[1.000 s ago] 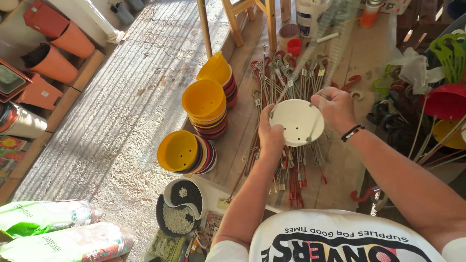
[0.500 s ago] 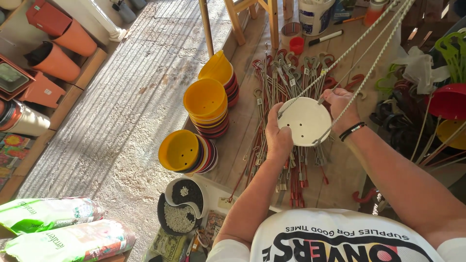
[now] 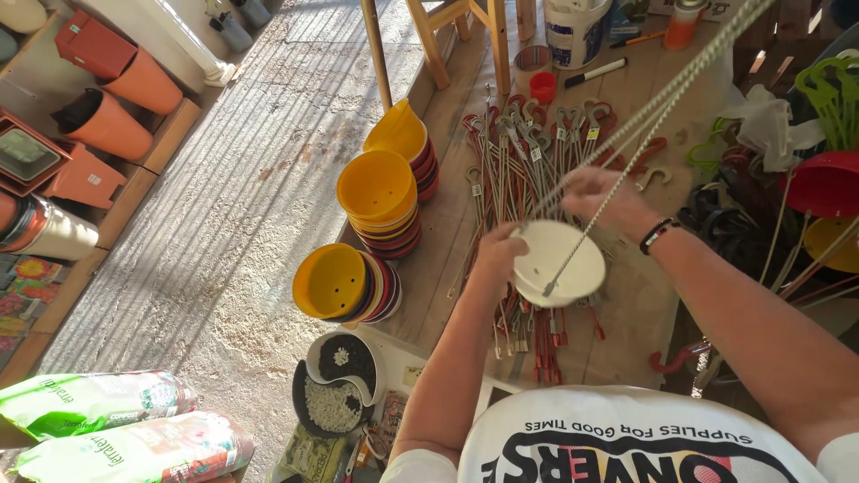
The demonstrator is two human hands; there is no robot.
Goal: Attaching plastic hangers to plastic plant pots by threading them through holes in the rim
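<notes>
A white round plastic saucer (image 3: 564, 259) with small holes hangs on thin white hanger strands (image 3: 662, 98) that rise toward the upper right. My left hand (image 3: 497, 255) grips the saucer's left rim. My right hand (image 3: 607, 201) holds its far rim where the strands attach; a dark bracelet is on that wrist. Below the saucer, a spread of red, green and grey plastic pot hangers (image 3: 528, 170) lies on the wooden floor.
Stacks of yellow and red pots (image 3: 380, 192) stand left of the hangers, one stack (image 3: 344, 284) lying on its side. Terracotta pots (image 3: 107, 121) line the far left; soil bags (image 3: 98, 402) lie at lower left. A red pot (image 3: 823, 183) and green hangers sit at right.
The saucer and both hands have shifted slightly. The hanger strands, slack before, now run taut from the saucer toward the upper right.
</notes>
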